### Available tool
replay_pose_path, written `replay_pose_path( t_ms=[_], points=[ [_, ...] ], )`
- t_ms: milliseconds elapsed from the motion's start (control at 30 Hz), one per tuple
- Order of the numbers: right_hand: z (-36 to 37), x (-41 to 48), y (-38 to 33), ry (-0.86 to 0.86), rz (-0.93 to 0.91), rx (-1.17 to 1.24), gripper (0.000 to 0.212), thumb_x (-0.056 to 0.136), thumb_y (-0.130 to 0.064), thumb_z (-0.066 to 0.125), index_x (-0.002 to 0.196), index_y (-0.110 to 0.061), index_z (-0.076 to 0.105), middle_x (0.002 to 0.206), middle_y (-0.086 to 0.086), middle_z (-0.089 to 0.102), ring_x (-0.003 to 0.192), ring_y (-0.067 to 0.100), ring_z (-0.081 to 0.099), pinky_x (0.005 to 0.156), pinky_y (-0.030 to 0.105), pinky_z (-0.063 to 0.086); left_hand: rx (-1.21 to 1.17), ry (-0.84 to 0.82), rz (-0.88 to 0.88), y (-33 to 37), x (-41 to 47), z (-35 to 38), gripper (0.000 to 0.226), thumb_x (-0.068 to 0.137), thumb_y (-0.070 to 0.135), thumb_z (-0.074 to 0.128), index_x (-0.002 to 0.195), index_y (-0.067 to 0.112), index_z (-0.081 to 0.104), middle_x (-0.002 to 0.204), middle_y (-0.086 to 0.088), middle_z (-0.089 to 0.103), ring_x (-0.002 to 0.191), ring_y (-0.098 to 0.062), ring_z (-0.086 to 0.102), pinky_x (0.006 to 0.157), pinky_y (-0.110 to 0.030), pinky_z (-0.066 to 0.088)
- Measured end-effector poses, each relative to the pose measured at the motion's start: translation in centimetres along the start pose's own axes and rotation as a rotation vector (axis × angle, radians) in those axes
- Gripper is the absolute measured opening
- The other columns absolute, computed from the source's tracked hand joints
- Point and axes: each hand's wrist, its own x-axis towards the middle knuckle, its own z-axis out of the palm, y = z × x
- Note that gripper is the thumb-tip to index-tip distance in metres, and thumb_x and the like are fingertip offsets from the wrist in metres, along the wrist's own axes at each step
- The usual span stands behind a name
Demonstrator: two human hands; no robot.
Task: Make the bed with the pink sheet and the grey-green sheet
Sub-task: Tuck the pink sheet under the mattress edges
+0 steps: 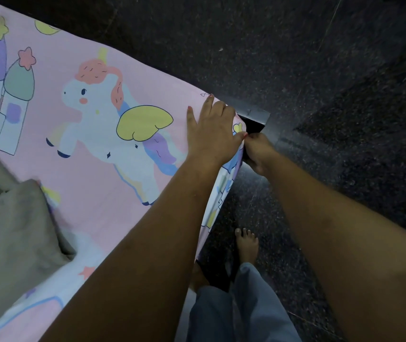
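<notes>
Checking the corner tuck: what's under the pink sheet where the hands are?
Only a dark bed frame corner shows past the pink sheet. Whatever lies beneath is covered; the left hand presses on top, the right hand pinches the hanging edge.

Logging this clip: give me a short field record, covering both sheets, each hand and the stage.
pink sheet: spread flat, edge hanging down the near side
grey-green sheet: bunched on top of the pink sheet, lower left
left hand: flat, pressing the pink sheet at the corner
right hand: pinching the hanging edge beside that corner
stage: corner being fitted; grey-green sheet not yet spread
</notes>
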Motion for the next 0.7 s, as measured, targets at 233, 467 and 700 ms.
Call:
replay_pose_path(
  t_ms=[233,467,700],
  points=[
    [-1.2,1.4,1.6,0.299,-0.056,-0.666,0.03,0.097,-0.018,0.043,0.111,0.002,0.059,0.116,0.023,0.06,0.106,0.036,0.058,0.074,0.031,0.041,0.078,0.005,0.033,0.0,0.1,-0.2,0.054,0.093,0.052,0.043,0.137,0.022,0.037,0.149,-0.001,0.033,0.144,-0.021,0.014,0.115,-0.053,0.011],
    [0.2,2.9,0.6,0.356,0.034,-0.602,0.029,0.096,-0.018,0.05,0.115,0.002,0.059,0.122,0.022,0.059,0.112,0.036,0.057,0.083,0.035,0.045,0.048,0.01,0.054,-0.5,0.5,-0.1,0.053,0.092,0.053,0.045,0.135,0.023,0.041,0.147,-0.002,0.035,0.142,-0.021,0.02,0.115,-0.051,0.011],
    [-0.2,3.3,3.2,0.323,-0.01,-0.19,0.012,0.091,-0.016,0.054,0.089,-0.006,0.06,0.105,0.019,0.064,0.102,0.035,0.061,0.085,0.041,0.052,-0.099,0.116,0.009,-0.6,-0.5,1.3,0.052,0.094,0.047,0.046,0.138,0.021,0.036,0.153,-0.001,0.026,0.146,-0.02,0.007,0.116,-0.047,0.009]
  ],
)
